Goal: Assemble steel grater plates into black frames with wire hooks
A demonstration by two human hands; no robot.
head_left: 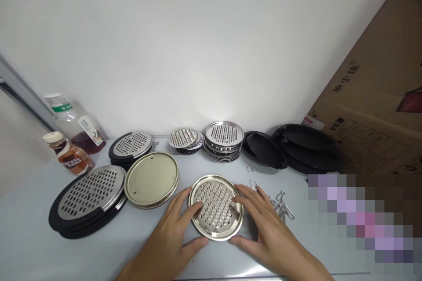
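Observation:
A shiny perforated grater disc lies inside a pale-gold round metal lid on the table in front of me. My left hand grips the left side of the lid, its index finger reaching over the rim onto the disc. From the right, my right hand holds the opposite rim, with a fingertip on the disc's edge. Just left of my left hand stands a stack of plain pale-gold round lids, the top one with small holes. Several bent wire clips lie beyond my right hand.
Grater discs with black rims stand in two stacks at the left, near two bottles. Along the wall are loose grater discs, a grater stack and black round trays. A cardboard box rises at the right.

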